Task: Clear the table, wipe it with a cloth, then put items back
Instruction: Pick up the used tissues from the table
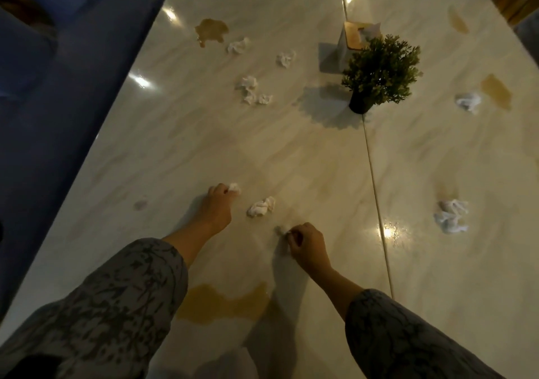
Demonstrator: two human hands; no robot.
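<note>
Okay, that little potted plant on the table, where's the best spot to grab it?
Grip the potted plant by its dark pot, low down, reaching in from the near side. The foliage spreads wider than the pot and hangs over it, so a grasp from above would crush leaves.

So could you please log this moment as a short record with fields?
surface: pale marble table
left hand: pinches a small tissue wad
right hand: pinches a tissue scrap
between hands: loose crumpled tissue
spills: brown puddle near the person, another farther off
still standing: potted plant, tissue box
</note>
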